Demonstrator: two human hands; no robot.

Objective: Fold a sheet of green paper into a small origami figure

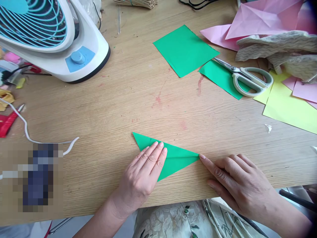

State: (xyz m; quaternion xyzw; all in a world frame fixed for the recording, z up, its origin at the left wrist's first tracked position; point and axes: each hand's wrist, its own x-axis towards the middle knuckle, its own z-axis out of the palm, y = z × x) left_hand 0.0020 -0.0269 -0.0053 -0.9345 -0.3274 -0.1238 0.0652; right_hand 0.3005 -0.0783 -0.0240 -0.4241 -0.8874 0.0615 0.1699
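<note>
A folded piece of green paper [177, 156] lies on the table near its front edge, narrowing to a point on the right. My left hand [145, 172] rests flat on it with the fingers stretched out, covering its lower left part. At the pointed right tip, the index finger of my right hand [235, 181] presses on the paper. The other fingers of that hand are curled loosely, with the thumb apart below. Neither hand grasps anything.
Scissors [239, 74] with pale handles lie on green paper [220, 74] at the right, beside a green square [185, 51]. Yellow sheets [292, 105], pink paper [264, 19] and a crumpled cloth [284, 53] are farther right. A white and blue fan [84, 43] stands back left.
</note>
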